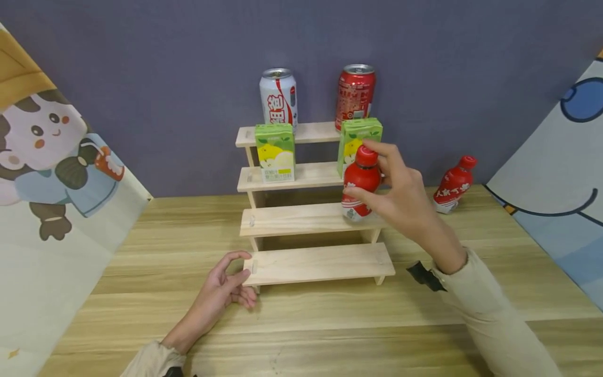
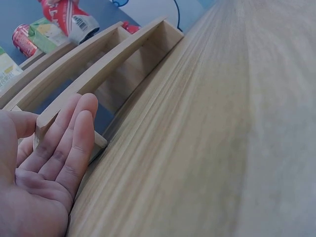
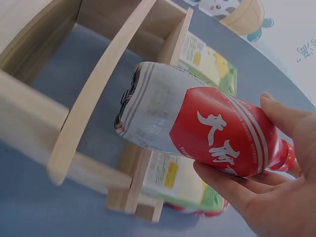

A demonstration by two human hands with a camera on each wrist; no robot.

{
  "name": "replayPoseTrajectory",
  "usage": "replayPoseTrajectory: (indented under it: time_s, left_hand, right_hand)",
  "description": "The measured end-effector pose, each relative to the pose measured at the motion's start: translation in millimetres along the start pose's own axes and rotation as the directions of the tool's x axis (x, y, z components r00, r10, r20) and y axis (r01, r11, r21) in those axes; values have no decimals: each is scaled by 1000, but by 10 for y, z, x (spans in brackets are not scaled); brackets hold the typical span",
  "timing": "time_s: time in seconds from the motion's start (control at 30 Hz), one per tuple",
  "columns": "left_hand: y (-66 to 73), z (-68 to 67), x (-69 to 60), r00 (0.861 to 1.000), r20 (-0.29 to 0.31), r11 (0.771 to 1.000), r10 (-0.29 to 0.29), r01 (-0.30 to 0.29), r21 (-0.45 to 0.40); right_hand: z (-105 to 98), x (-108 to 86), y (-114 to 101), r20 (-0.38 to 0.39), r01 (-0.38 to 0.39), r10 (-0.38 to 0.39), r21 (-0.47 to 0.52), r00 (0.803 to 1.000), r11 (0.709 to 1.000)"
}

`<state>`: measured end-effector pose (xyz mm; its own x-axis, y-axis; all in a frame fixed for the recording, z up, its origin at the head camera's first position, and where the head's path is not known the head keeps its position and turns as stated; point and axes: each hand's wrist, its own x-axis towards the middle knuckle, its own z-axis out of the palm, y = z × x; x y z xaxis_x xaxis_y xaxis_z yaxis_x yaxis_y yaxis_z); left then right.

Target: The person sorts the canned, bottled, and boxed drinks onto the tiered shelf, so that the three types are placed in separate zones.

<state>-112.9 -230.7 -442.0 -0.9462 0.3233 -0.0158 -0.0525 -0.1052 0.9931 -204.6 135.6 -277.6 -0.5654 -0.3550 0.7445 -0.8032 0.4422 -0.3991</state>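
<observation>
A small wooden step shelf (image 1: 313,264) with several tiers stands on the table. At the left end of its lowest tier, my left hand (image 1: 221,288) grips the board between thumb and fingers; the left wrist view shows the fingers (image 2: 74,148) at the board's end. My right hand (image 1: 407,201) holds a red plastic bottle (image 1: 360,180) with a red cap, thumb on one side and fingers on the other. The bottle is at the right part of the second tier from the bottom. Whether its base (image 3: 131,101) touches the board, I cannot tell.
Two green juice cartons (image 1: 275,154) (image 1: 360,131) stand on the third tier. A white can (image 1: 278,99) and a red can (image 1: 355,97) are on the top tier. Another red bottle (image 1: 453,186) stands on the table (image 1: 188,225) right of the shelf, near the back wall.
</observation>
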Motion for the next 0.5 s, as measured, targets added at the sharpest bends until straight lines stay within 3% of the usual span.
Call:
replayPoseTrajectory:
  time_s: [0.5]
  left_hand:
    - [-4,-3,16,1000,-8,1000,-17,17,-14]
  right_hand:
    - [376,184,-209,93,-54,40,150,995,987]
